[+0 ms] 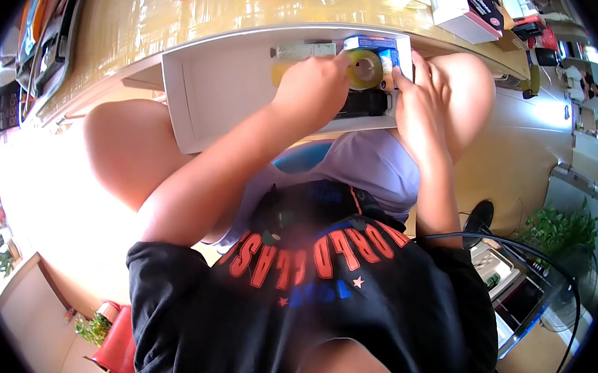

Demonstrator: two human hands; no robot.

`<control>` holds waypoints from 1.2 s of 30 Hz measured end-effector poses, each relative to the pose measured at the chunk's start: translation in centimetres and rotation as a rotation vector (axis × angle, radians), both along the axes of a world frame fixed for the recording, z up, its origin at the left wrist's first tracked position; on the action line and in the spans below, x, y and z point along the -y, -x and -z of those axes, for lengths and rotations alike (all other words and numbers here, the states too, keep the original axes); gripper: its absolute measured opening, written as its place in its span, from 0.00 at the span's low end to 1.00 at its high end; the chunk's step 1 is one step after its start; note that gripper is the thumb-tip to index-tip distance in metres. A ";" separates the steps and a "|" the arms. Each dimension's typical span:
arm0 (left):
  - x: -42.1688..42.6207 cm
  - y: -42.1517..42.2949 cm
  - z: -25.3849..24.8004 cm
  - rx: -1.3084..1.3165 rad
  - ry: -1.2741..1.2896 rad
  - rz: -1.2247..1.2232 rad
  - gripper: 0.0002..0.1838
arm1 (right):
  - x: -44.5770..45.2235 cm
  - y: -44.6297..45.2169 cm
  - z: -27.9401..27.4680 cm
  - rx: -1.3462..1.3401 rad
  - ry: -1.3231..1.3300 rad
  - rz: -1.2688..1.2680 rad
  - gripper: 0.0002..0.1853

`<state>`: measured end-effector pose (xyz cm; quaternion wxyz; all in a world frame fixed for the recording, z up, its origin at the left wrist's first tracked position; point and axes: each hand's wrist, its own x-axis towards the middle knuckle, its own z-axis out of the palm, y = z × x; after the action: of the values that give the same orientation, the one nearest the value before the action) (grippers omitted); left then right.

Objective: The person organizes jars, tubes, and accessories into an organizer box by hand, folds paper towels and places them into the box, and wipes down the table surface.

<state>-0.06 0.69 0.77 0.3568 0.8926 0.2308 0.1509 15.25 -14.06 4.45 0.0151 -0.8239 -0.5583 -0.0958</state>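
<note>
A long, shallow white box [199, 93] lies across the thighs, against the table edge. My left hand [313, 92] is closed, its fingertips at the left edge of a yellow-green tape roll [364, 69] that stands inside the box's right part. My right hand [421, 95] grips the box's right wall, thumb inside by a small blue-and-white box [389, 62] and fingers outside. Behind the roll lies another blue box [370, 42], with a pale tube [303, 50] to its left. A black object [366, 103] sits nearer the body. Something yellow is partly hidden behind my left hand.
The wooden table [231, 11] runs along the top. At its right stands an open carton [467, 19] with a black package [485, 7]; dark trays [50, 55] are at the far left. A red stool [116, 348] and a black cable [525, 247] are lower down.
</note>
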 end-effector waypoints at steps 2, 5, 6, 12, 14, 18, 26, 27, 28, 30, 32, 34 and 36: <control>0.5 0.9 -1.3 -0.177 -0.119 0.098 0.11 | -0.2 -0.2 0.1 -0.035 0.001 0.046 0.19; 2.4 3.6 -3.2 -0.273 -0.210 0.273 0.11 | -1.0 -1.1 0.4 -0.179 -0.182 0.046 0.16; 2.8 4.3 -3.4 -0.283 -0.264 0.339 0.10 | -1.4 -1.4 0.0 -0.299 -0.181 0.068 0.16; 3.3 5.4 -2.3 -0.459 -0.336 0.439 0.12 | -2.1 -3.2 -1.4 -0.429 0.061 0.025 0.10; 3.0 6.1 -1.5 -0.325 -0.314 0.413 0.13 | -2.4 -3.3 -2.0 -0.487 0.108 0.044 0.06; 2.5 7.1 -0.3 -0.114 -0.279 0.402 0.12 | -2.5 -4.4 -1.3 -0.600 0.145 0.060 0.05; 3.7 7.4 -0.4 -0.128 -0.357 0.388 0.09 | -2.0 -3.8 -0.8 -0.613 0.077 0.034 0.05; 3.7 7.5 -0.7 -0.142 -0.366 0.397 0.10 | -1.9 -3.5 -0.9 -0.618 0.037 0.029 0.05; 3.8 7.7 -1.1 -0.123 -0.378 0.399 0.10 | -1.7 -3.0 -1.2 -0.620 -0.001 0.027 0.05; 3.9 8.3 -2.0 -0.080 -0.391 0.397 0.10 | -1.1 -2.1 -1.6 -0.642 -0.087 0.034 0.07; 3.3 8.7 -3.5 -0.117 -0.394 0.418 0.10 | -0.7 -1.4 -1.9 -0.683 -0.186 0.042 0.11; 2.6 8.7 -4.4 -0.169 -0.409 0.452 0.10 | -0.7 -1.5 -1.6 -0.648 -0.230 0.011 0.13; 2.4 8.5 -4.3 -0.202 -0.389 0.446 0.11 | -1.0 -1.7 -1.5 -0.614 -0.247 -0.011 0.14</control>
<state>-8.56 -1.71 5.08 0.1791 0.9831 0.0302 0.0205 17.00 -13.05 5.93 0.2831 -0.8032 -0.5163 0.0902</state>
